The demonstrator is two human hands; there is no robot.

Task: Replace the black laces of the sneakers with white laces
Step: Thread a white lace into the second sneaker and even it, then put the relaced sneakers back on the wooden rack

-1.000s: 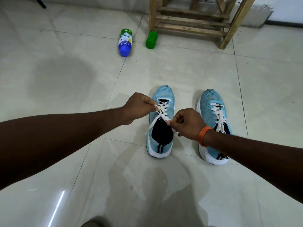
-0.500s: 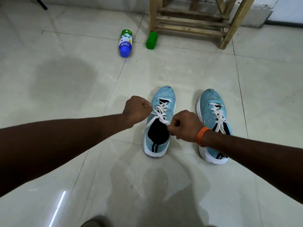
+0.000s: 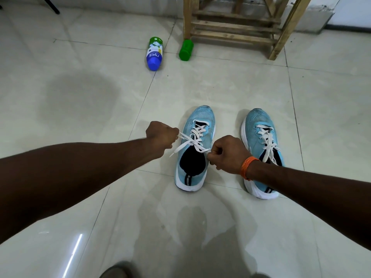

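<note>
**A:** Where is the lace now?

**B:** The white lace [image 3: 194, 143] is threaded up the sneaker [image 3: 200, 117] that stands on the floor [image 3: 100, 97] between the hands. The left hand [image 3: 161, 135] pinches one strand in curled fingers [image 3: 173, 137]. The right hand [image 3: 226, 154] grips the other. Both strands run taut from the knot.

**A:** What could spoil it?

**B:** Uneven pulling may drag the light sneaker sideways. A strand could also slip free and leave the knot slack.

**A:** Anything unclear?

**B:** The fists hide whether they hold loops or bare ends. The right forearm covers part of the second sneaker [image 3: 259, 121], so the tie of its lace [image 3: 268, 145] is hard to judge. No black laces show.
</note>
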